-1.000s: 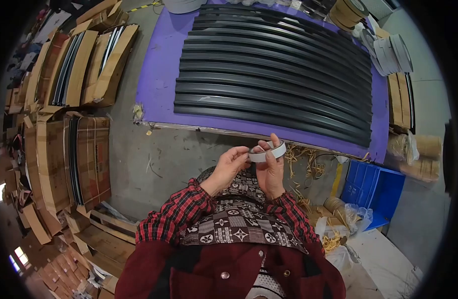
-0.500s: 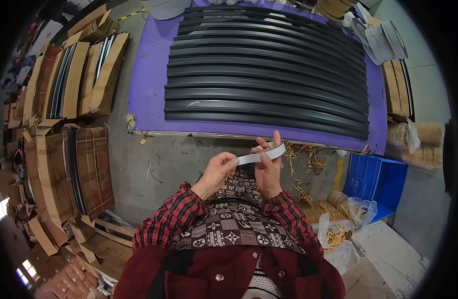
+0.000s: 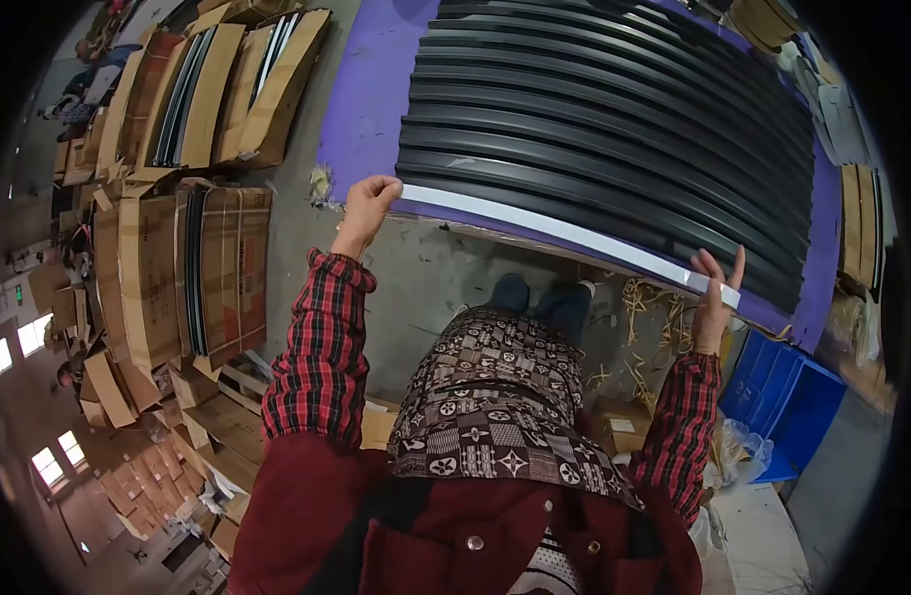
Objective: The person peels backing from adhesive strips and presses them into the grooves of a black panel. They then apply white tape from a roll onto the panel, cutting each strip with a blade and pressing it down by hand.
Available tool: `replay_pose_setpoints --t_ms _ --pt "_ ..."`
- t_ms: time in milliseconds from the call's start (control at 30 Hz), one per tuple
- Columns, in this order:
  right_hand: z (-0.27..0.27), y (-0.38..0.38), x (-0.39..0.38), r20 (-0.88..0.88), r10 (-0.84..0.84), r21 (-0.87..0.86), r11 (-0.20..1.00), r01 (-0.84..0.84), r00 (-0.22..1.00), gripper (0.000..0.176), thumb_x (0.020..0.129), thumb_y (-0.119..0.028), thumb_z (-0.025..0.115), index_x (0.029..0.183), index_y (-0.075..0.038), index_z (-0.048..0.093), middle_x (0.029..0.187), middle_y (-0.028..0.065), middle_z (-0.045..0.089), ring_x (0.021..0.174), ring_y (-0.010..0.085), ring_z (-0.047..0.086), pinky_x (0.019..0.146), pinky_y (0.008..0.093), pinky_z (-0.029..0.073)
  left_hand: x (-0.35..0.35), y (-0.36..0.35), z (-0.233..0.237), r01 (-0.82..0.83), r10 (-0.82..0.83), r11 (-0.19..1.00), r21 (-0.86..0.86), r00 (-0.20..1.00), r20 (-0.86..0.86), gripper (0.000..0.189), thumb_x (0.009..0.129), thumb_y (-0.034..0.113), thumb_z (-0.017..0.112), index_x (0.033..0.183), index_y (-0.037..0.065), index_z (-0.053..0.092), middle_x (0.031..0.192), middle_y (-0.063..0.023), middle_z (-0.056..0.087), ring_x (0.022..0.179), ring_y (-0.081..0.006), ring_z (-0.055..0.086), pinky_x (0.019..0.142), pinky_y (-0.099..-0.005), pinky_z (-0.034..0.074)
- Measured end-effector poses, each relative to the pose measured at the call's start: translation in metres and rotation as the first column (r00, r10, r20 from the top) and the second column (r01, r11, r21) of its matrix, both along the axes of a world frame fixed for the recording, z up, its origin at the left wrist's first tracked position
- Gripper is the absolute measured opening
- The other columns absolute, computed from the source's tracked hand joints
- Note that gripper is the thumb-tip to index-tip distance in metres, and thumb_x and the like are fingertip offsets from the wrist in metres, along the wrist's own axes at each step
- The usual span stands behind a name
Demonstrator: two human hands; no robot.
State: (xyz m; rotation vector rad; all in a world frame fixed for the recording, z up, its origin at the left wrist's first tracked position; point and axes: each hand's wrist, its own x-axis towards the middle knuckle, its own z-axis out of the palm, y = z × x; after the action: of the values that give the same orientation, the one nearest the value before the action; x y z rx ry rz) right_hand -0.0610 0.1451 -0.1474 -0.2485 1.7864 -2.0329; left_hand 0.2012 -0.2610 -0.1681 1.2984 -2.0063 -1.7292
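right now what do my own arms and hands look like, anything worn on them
Both forearms have red-and-black plaid sleeves, gathered at the wrists; dark red shows on the upper arms. The left hand and right hand are bare, without gloves.

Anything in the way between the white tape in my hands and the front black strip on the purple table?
Nothing visible stands between the white tape and the front black strip. My one reservation: this view doesn't settle how high the tape sits above the purple table.
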Motion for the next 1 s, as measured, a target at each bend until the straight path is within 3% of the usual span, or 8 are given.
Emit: replay_pose_setpoints --t_ms 100,167,233,267,300,367,467,1000 --pt "-0.006 -0.015 -0.008 -0.316 0.248 0.505 0.861 -0.059 0.916 0.071 0.071 -0.016 0.063 0.131 -0.016 0.024 0.089 0.0067 0.058 0.084 0.0177 0.054 0.084 0.0304 0.038 -0.006 -0.003 -0.007 -0.004 0.004 1.0 -0.023 1.0 0.001 0.011 0.076 0.008 0.057 0.081 -0.001 0.059 0.07 0.0019 0.053 0.061 -0.0058 0.044 0.056 -0.0197 0.036" --pt "-0.014 -0.02 -0.012 -0.525 0.532 0.761 0.643 0.087 0.664 0.047 0.072 -0.018 0.062 0.117 -0.015 0.047 0.079 0.0025 0.058 0.076 0.0163 0.054 0.082 0.0312 0.038 -0.002 -0.006 -0.009 -0.079 0.079 0.997 -0.004 0.996 0.042 0.012 0.075 0.008 0.058 0.082 -0.002 0.06 0.069 0.0018 0.053 0.061 -0.0063 0.044 0.055 -0.0202 0.036" --pt "-0.033 -0.024 -0.012 -0.574 0.385 0.649 0.752 0.115 0.722 0.027 0.073 -0.019 0.061 0.098 -0.011 0.057 0.075 0.0037 0.056 0.073 0.0191 0.055 0.077 0.0317 0.039 -0.002 -0.006 -0.01 -0.105 0.106 0.994 -0.023 0.994 0.033 0.013 0.075 0.009 0.059 0.083 -0.002 0.06 0.067 0.0025 0.052 0.058 -0.0055 0.043 0.052 -0.0187 0.034" --pt "-0.04 -0.023 -0.009 -0.285 0.191 0.602 0.798 0.021 0.939 0.015 0.074 -0.019 0.061 0.084 -0.008 0.059 0.076 0.0068 0.056 0.072 0.0237 0.055 0.073 0.0336 0.041 -0.001 -0.006 -0.011 -0.139 0.14 0.989 -0.043 0.99 0.019 0.014 0.075 0.01 0.06 0.083 -0.001 0.059 0.065 0.0031 0.051 0.054 -0.0046 0.041 0.05 -0.0171 0.033" --pt "-0.041 -0.026 -0.007 -0.281 0.191 0.603 0.798 0.018 0.94 0.015 0.074 -0.019 0.061 0.084 -0.008 0.059 0.076 0.0068 0.056 0.072 0.0237 0.055 0.073 0.0336 0.041 -0.001 -0.006 -0.014 -0.14 0.141 0.989 -0.043 0.99 0.024 0.014 0.075 0.01 0.06 0.083 -0.001 0.059 0.065 0.0031 0.051 0.054 -0.0046 0.041 0.05 -0.0171 0.033" --pt "-0.043 -0.033 -0.007 -0.555 0.327 0.722 0.646 0.247 0.765 0.016 0.073 -0.018 0.061 0.086 -0.008 0.057 0.078 0.0089 0.056 0.075 0.0259 0.054 0.07 0.0342 0.042 -0.008 -0.008 -0.025 -0.164 0.169 0.976 -0.144 0.985 0.024 0.015 0.074 0.01 0.061 0.084 -0.001 0.06 0.067 0.0018 0.053 0.056 -0.0049 0.043 0.051 -0.0175 0.035" --pt "-0.045 -0.038 -0.011 -0.649 0.402 0.713 0.617 0.333 0.645 0.017 0.072 -0.017 0.061 0.086 -0.008 0.055 0.08 0.0094 0.055 0.078 0.0269 0.052 0.068 0.0354 0.041 -0.012 -0.013 -0.045 -0.154 0.173 0.962 -0.226 0.982 0.069 0.016 0.074 0.011 0.062 0.084 -0.002 0.06 0.07 0.0005 0.055 0.06 -0.0059 0.046 0.055 -0.0187 0.037" --pt "-0.059 -0.043 -0.007 -0.683 0.358 0.684 0.621 0.383 0.637 0.019 0.068 -0.014 0.063 0.083 -0.008 0.053 0.081 0.0079 0.053 0.08 0.0268 0.049 0.067 0.0373 0.04 -0.013 -0.007 -0.042 -0.094 0.11 0.932 -0.349 0.994 0.025 0.021 0.074 0.016 0.061 0.083 -0.003 0.059 0.071 -0.0048 0.058 0.066 -0.0097 0.051 0.062 -0.0222 0.041"
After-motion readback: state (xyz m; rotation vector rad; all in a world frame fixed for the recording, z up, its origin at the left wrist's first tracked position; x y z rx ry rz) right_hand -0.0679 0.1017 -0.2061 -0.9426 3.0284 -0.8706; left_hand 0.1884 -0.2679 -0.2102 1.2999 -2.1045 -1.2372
